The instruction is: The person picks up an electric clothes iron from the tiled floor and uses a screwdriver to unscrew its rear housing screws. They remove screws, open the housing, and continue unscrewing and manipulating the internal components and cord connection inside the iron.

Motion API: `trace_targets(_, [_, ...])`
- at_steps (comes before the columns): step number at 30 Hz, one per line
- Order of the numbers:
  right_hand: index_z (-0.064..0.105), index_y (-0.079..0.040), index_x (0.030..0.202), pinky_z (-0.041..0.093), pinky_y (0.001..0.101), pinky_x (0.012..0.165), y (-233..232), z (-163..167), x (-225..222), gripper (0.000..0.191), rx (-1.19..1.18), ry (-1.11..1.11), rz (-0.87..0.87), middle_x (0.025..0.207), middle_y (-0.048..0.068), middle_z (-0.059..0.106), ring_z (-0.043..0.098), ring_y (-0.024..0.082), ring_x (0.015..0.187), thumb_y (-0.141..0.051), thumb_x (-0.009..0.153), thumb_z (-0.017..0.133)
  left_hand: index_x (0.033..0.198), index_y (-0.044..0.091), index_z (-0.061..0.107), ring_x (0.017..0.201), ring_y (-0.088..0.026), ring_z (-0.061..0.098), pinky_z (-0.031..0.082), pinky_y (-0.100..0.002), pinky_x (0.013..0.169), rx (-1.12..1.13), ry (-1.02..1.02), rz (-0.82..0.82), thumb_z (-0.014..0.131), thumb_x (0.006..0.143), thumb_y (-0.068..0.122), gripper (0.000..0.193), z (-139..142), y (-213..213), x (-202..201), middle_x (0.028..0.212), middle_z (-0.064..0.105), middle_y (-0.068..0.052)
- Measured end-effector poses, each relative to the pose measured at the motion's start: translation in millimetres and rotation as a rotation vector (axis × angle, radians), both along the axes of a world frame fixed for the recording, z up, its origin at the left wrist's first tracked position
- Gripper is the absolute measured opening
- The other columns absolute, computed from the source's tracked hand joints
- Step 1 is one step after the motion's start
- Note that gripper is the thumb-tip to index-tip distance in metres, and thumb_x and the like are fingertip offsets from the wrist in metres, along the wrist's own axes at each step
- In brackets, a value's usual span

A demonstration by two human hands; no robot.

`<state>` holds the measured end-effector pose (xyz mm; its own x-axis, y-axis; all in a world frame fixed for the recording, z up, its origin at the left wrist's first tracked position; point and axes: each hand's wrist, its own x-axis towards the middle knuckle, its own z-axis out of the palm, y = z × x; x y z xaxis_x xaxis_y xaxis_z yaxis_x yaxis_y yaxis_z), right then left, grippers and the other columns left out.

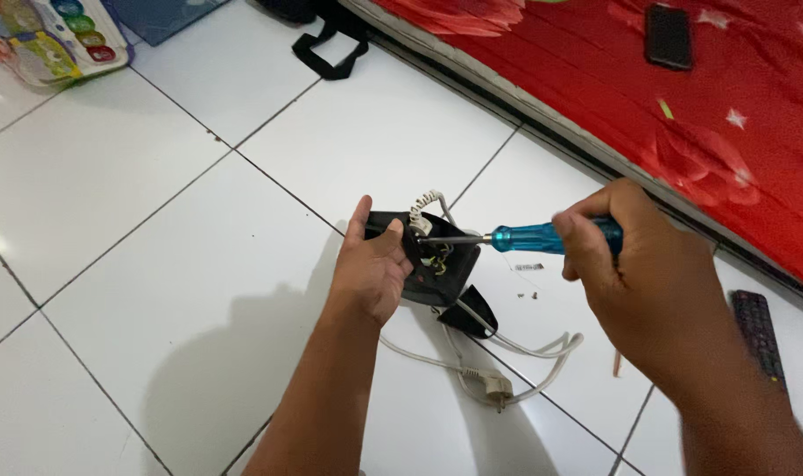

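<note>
My left hand (373,264) grips a black plastic appliance housing (450,269), holding it tilted above the white tiled floor with its open inside and coloured wires showing. My right hand (635,264) is closed around the blue translucent handle of a screwdriver (534,238). The metal shaft points left, and its tip sits inside the housing near the white coiled cord sleeve (423,207). A white power cord (525,348) trails from the housing to a plug (494,386) on the floor. A loose black cover piece (472,313) lies just below the housing.
A mattress with a red flowered sheet (683,115) runs along the right, a black phone (668,35) on it. A dark remote (758,330) lies on the floor at right. Small screws (532,295) lie near the screwdriver. A black strap (331,48) and a colourful toy (48,35) are at the top.
</note>
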<state>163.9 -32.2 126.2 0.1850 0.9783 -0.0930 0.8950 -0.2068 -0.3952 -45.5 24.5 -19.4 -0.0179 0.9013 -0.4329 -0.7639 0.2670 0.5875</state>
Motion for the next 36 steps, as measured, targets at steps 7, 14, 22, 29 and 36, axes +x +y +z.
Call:
trace_targets(7, [0.053, -0.009, 0.118, 0.051, 0.0269, 0.057, 1, -18, 36, 0.027, 0.158, 0.221, 0.526, 0.111, 0.013, 0.059, 0.061, 0.015, 0.077, -0.014, 0.094, 0.064, 0.161, 0.02, 0.015, 0.121, -0.03, 0.063, 0.046, -0.05, 0.11, 0.027, -0.038, 0.008, 0.054, 0.094, 0.0, 0.08, 0, 0, -6, 0.14, 0.053, -0.022])
trace_targets(14, [0.05, -0.008, 0.129, 0.052, 0.032, 0.047, -8, -24, 14, 0.035, 0.158, 0.345, 0.049, 0.084, 0.014, 0.068, 0.069, 0.019, 0.06, -0.03, 0.102, 0.049, 0.163, 0.024, 0.017, 0.115, -0.025, 0.06, 0.048, -0.049, 0.111, 0.028, -0.036, -0.011, 0.055, 0.095, 0.0, 0.081, -5, 2, -1, 0.135, 0.053, -0.019])
trace_targets(22, [0.058, -0.01, 0.12, 0.054, 0.0348, 0.055, -9, -13, 3, 0.029, -0.086, -0.048, -0.096, 0.079, 0.01, 0.065, 0.07, 0.018, 0.06, -0.034, 0.11, 0.047, 0.162, 0.025, 0.017, 0.114, -0.027, 0.064, 0.048, -0.047, 0.11, -0.021, -0.029, -0.011, 0.054, 0.094, 0.002, 0.08, -5, 5, 1, 0.135, 0.056, -0.02])
trace_targets(29, [0.055, -0.009, 0.119, 0.056, 0.0322, 0.077, -11, -35, 35, 0.022, 0.205, 0.255, 0.368, 0.123, 0.013, 0.053, 0.065, 0.018, 0.102, -0.015, 0.098, 0.06, 0.161, 0.027, 0.018, 0.114, -0.027, 0.063, 0.043, -0.05, 0.111, -0.001, -0.025, -0.029, 0.056, 0.093, 0.004, 0.082, -7, 2, 0, 0.134, 0.057, -0.017])
trace_targets(36, [0.043, -0.005, 0.131, 0.059, 0.0352, 0.06, -10, -24, 11, 0.035, 0.167, 0.26, 0.076, 0.109, 0.014, 0.068, 0.075, 0.017, 0.082, -0.022, 0.102, 0.052, 0.161, 0.029, 0.017, 0.114, -0.024, 0.064, 0.041, -0.049, 0.11, -0.033, -0.011, -0.044, 0.056, 0.094, 0.003, 0.082, -6, 2, 4, 0.134, 0.058, -0.019])
